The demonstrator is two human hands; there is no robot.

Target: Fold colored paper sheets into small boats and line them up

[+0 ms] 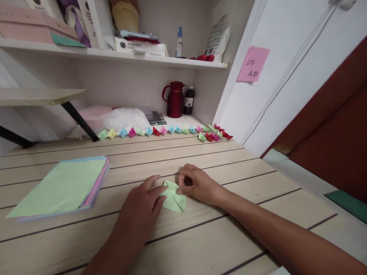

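A small piece of folded light green paper (172,198) lies on the slatted wooden table between my two hands, with creases and a flap showing on its upper face. At its left edge, my left hand (146,198) holds it with the thumb and a fingertip, while another finger stretches above. My right hand (199,184) pinches the paper's right upper edge between thumb and curled index finger. Farther left rests a stack of coloured paper sheets (65,185), a light green one on top.
Several small folded paper boats (156,131) line the table's back edge, bunched at the right end. Behind them stand a red thermos jug (175,100) and a dark bottle (189,101). A wooden stand (40,96) with black legs is at the left. A pink note (253,64) hangs on the right.
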